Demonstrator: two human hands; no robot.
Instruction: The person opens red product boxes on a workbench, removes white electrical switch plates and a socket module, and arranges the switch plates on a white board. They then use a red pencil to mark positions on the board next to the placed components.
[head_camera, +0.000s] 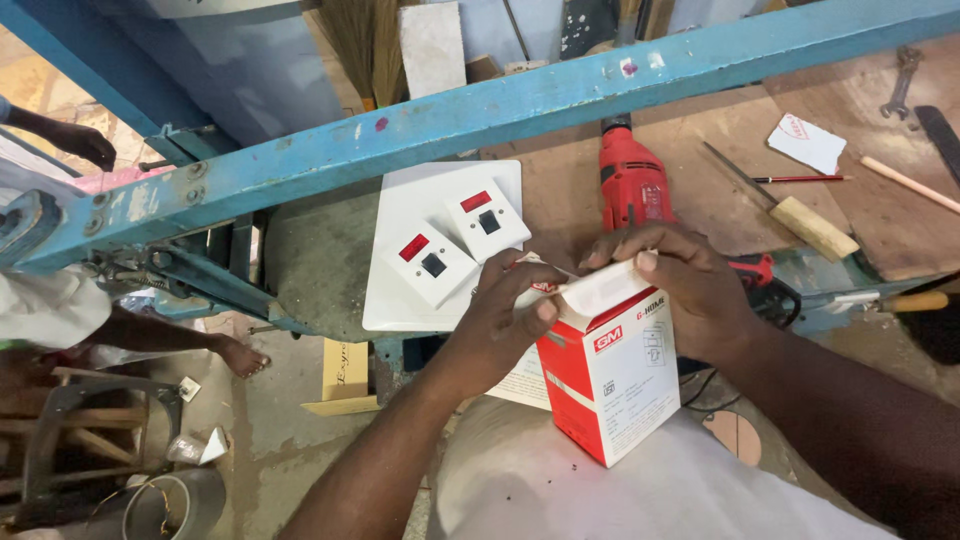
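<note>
A small red and white cardboard box (610, 385) rests upright on my lap in the head view. My left hand (500, 320) pinches its open white top flap from the left. From the right, my right hand (680, 285) grips the box's upper edge, fingers curled over the flap. Just beyond the hands, two white switch units (455, 245) with red and black rockers lie on a white board (400, 300).
A blue painted metal beam (480, 110) crosses the view diagonally. A red power drill (632, 185) lies on the wooden bench, with a wood-handled tool (815, 228), a red pencil (800, 179) and a spanner (902, 80). Another person's hand (80, 140) and foot (240, 355) show at left.
</note>
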